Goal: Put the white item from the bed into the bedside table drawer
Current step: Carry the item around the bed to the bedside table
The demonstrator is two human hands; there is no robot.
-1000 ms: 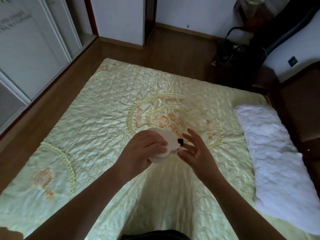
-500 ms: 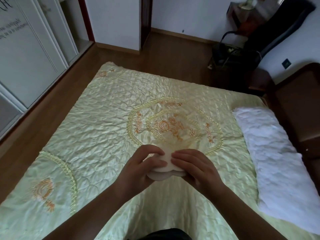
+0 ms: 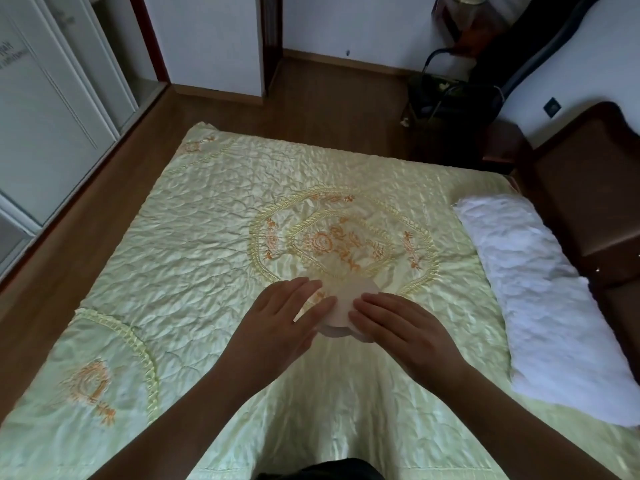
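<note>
White and rounded, the white item (image 3: 341, 301) is found just below the centre of the frame, on or just above the pale green quilted bedspread (image 3: 207, 237); contact with the fabric cannot be confirmed. It is bracketed by both hands. The left hand (image 3: 280, 320) is laid at its left edge with fingers extended and flat, the fingertips touching the item. The right hand (image 3: 401, 327) is laid over its lower right portion, fingers likewise extended. Neither hand is curled closed around it; the item is judged to be pressed or cupped between flat hands rather than firmly gripped, and whether its weight is borne cannot be told. Its underside and full shape are hidden by the hands.

A white pillow (image 3: 540, 292) is noted along the right of the frame, beside a dark wooden headboard (image 3: 588, 188). A dark piece of furniture (image 3: 502, 143) at the upper right, beyond the bed corner, is judged to be the bedside table; no drawer front can be made out.

For the step in hand, securing the item, it is recommended that the fingers be closed under its edges from both sides before it is lifted, that one hand be freed for the drawer, and that the item be kept level during carriage toward the upper right.
</note>
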